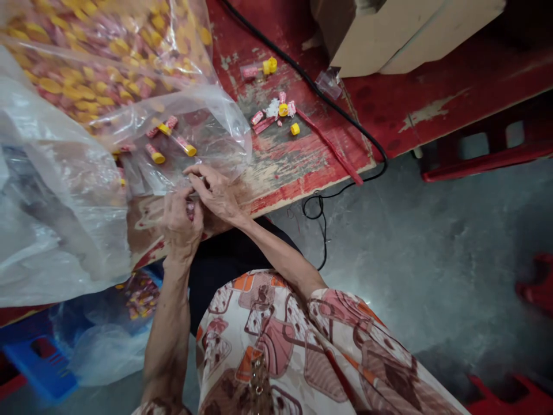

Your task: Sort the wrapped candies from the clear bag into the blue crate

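At the table edge, my left hand [184, 222] is curled closed, and part of a small pink-patterned tube [190, 211] shows between its thumb and fingers. My right hand [216, 193] meets it from the right, with fingers bent and thumb and fingertips drawn together; what they pinch, if anything, is too small to make out. Just beyond both hands, several pink tubes with yellow caps, one of them a capped tube [185, 146], lie on the clear plastic. A large clear plastic bag [224, 109] behind them is full of the same capped tubes.
A red worn table [298, 167] carries a loose yellow cap [295, 129], scattered tubes, a red strip [330, 144] and a black cable [311, 80]. A cardboard box [406, 40] stands far right. Below left is a blue crate [41, 363]; red stools [488, 155] stand right.
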Demonstrator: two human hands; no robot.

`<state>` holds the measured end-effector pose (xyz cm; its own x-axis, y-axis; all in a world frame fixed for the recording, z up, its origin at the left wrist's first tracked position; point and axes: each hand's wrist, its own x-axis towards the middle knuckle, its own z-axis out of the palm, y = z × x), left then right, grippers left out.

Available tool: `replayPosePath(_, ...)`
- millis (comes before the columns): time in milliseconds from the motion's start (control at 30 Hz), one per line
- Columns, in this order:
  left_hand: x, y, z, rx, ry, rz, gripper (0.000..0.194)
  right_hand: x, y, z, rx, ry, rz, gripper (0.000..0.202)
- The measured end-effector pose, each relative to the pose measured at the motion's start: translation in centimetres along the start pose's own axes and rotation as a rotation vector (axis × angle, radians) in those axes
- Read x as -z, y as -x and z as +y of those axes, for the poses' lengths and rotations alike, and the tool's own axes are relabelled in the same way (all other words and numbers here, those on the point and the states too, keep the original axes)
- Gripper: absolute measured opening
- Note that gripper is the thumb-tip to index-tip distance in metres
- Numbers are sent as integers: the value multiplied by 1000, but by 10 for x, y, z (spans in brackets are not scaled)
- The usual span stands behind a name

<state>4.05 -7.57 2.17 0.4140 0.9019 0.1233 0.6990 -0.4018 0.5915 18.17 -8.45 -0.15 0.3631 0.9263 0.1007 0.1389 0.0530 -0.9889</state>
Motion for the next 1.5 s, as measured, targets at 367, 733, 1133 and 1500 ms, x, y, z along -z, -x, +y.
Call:
replayPosePath(367, 7, -2, 6, -9, -73, 46, 29, 3, 3, -5, -116, -97, 193, 22)
replayPosePath(733, 16, -9, 4, 83, -66, 38, 32, 10, 6, -16, -165, -12, 141, 40)
replayPosePath(1133, 8, -14, 17, -9, -37, -56, 24, 10, 6, -15, -153, -1, 128, 46)
replayPosePath(1500, 9, -6, 14, -38, -12, -62, 24, 12, 6, -16, -124, -43, 144, 32)
